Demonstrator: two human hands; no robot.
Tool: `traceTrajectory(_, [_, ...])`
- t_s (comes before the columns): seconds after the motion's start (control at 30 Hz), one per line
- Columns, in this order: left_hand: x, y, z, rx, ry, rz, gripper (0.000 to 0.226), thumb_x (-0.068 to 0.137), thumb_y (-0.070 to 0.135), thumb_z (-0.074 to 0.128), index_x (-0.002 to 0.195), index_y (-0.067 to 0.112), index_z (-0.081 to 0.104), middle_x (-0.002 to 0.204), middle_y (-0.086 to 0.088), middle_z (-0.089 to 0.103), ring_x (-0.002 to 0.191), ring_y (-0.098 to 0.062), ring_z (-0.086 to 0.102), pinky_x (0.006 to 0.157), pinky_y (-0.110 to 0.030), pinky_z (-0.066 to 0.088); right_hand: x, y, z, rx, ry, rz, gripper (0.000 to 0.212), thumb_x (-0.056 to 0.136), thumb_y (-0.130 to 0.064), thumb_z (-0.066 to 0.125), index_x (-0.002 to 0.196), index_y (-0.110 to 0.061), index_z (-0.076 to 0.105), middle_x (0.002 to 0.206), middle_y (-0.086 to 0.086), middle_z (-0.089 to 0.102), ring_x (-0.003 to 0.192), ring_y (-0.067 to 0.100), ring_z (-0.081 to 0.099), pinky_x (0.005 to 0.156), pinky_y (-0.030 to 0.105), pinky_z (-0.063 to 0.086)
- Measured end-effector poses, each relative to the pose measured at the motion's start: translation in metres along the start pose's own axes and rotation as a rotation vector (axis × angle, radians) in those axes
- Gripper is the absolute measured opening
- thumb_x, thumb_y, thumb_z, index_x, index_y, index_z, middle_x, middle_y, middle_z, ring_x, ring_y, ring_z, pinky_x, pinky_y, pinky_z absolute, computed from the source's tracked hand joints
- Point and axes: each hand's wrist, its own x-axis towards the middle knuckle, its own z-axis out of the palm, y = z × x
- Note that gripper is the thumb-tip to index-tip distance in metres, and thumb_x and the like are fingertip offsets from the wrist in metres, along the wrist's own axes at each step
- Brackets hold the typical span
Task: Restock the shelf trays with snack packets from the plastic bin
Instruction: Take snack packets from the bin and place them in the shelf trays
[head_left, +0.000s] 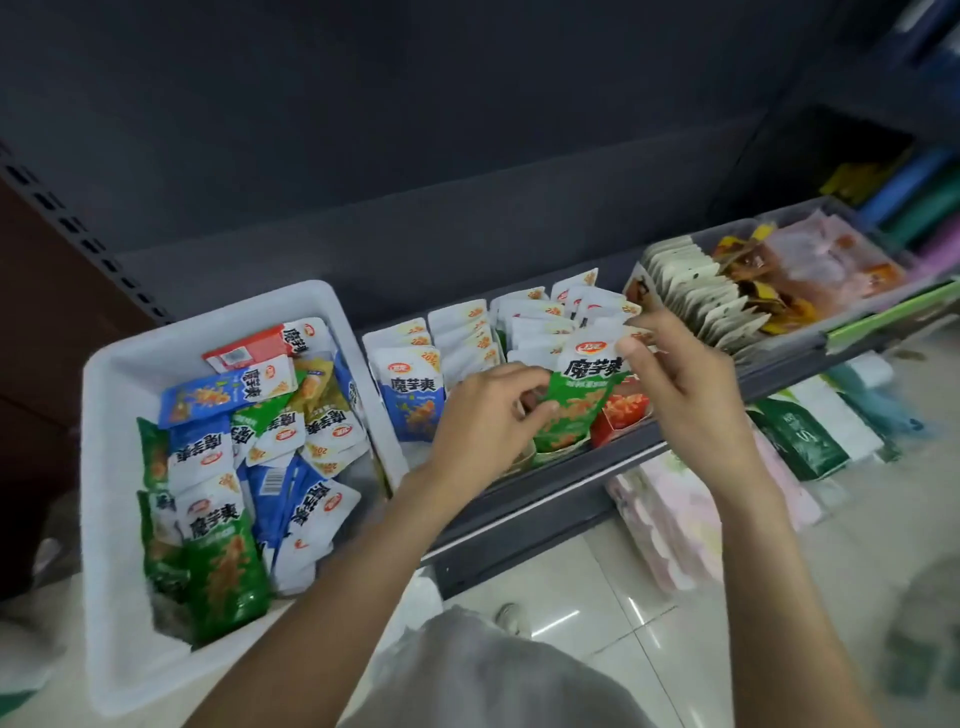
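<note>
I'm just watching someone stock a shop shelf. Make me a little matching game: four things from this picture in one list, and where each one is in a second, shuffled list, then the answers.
Things:
1. green packet
2. blue packet
3. white plastic bin
4. red packet

Places:
A. on the shelf, at the left end of the row of trays
B. held between the left hand and right hand
C. front of the tray just right of the held packet
D. front of the leftmost packet row, beside the bin

Pairs: 1-B, 2-D, 3-A, 4-C
</note>
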Motion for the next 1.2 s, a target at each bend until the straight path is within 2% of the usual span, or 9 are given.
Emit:
traceTrajectory(0.07, [0.003,-0.005,0.022,0.085,-0.018,-0.005,0.016,0.074,0.019,0.076,0.078,0.016,0.061,0.071,0.005,0.060,0.065,-0.013,0.055,0.059,-0.030,0.049,-0.004,0.016,-0.003,-0.048,-0.032,-0.001,0.006,0.098,-0.022,0.047,0.099,-0.024,0.052,0.085,-0.021,0.060,0.077,-0.002,0.063,0.066,0.015,0.051])
traceTrajectory(0.13, [0.002,-0.011,0.037,0.163,-0.024,-0.034,0.018,0.075,0.023,0.076,0.080,0.019,0.059,0.075,0.002,0.064,0.068,-0.022,0.061,0.058,-0.038,0.052,-0.007,0.033,-0.001,-0.132,-0.065,-0.011,0.006,0.099,-0.029,0.044,0.097,-0.030,0.049,0.084,-0.020,0.058,0.078,0.003,0.060,0.067,0.024,0.050])
traceTrajectory(0.3, [0.003,-0.016,0.051,0.320,0.018,-0.038,0.019,0.077,0.022,0.075,0.090,0.013,0.064,0.080,-0.004,0.068,0.067,-0.026,0.065,0.054,-0.037,0.052,-0.007,0.061,0.009,-0.098,-0.082,-0.001,0.012,0.099,-0.035,0.041,0.099,-0.026,0.050,0.091,-0.007,0.061,0.085,0.016,0.061,0.073,0.046,0.053])
traceTrajectory(0.43, [0.004,-0.023,0.056,0.353,0.039,-0.047,0.022,0.075,0.021,0.076,0.093,0.012,0.066,0.078,-0.004,0.068,0.061,-0.024,0.065,0.049,-0.039,0.053,-0.008,0.061,0.016,-0.151,0.005,-0.084,0.016,0.099,-0.023,0.048,0.101,-0.011,0.058,0.092,-0.003,0.063,0.081,0.010,0.060,0.069,0.032,0.050])
traceTrajectory(0.63, [-0.006,-0.031,0.065,0.360,0.008,-0.040,0.024,0.068,0.018,0.082,0.088,0.013,0.068,0.077,0.000,0.070,0.058,-0.018,0.065,0.047,-0.030,0.053,-0.026,0.076,0.025,-0.112,0.076,-0.086,0.012,0.095,-0.015,0.053,0.097,-0.007,0.062,0.090,-0.005,0.062,0.082,-0.004,0.054,0.067,0.003,0.038])
traceTrajectory(0.8, [-0.011,-0.032,0.076,0.392,-0.073,-0.067,0.020,0.072,0.020,0.080,0.086,0.012,0.069,0.076,-0.002,0.071,0.065,-0.021,0.067,0.051,-0.029,0.049,-0.030,0.095,0.029,-0.123,0.043,0.006,0.021,0.097,-0.029,0.048,0.101,-0.012,0.061,0.094,-0.006,0.065,0.084,0.002,0.059,0.064,0.020,0.050])
traceTrajectory(0.9, [-0.012,-0.033,0.077,0.399,-0.081,-0.076,0.019,0.074,0.022,0.078,0.087,0.011,0.069,0.075,-0.003,0.070,0.067,-0.021,0.066,0.052,-0.027,0.045,-0.020,0.097,0.033,-0.234,0.032,-0.013,0.016,0.097,-0.023,0.053,0.098,-0.011,0.063,0.089,-0.001,0.068,0.076,0.008,0.060,0.061,0.023,0.048])
traceTrajectory(1.07, [-0.011,-0.031,0.063,0.199,0.073,-0.160,0.016,0.080,0.024,0.073,0.092,0.015,0.067,0.077,0.005,0.071,0.067,-0.009,0.065,0.060,-0.031,0.055,-0.004,0.096,0.048,-0.380,0.038,0.004,0.012,0.092,-0.021,0.061,0.089,-0.009,0.063,0.075,0.003,0.065,0.064,0.018,0.058,0.054,0.021,0.030])
traceTrajectory(1.2, [-0.011,-0.025,0.046,0.114,0.087,-0.192,0.015,0.084,0.029,0.069,0.096,0.020,0.067,0.082,0.011,0.072,0.070,-0.003,0.065,0.063,-0.033,0.057,-0.008,0.085,0.047,-0.507,0.084,0.083,0.016,0.090,-0.027,0.063,0.098,-0.013,0.064,0.084,0.004,0.069,0.071,0.027,0.064,0.055,0.025,0.036])
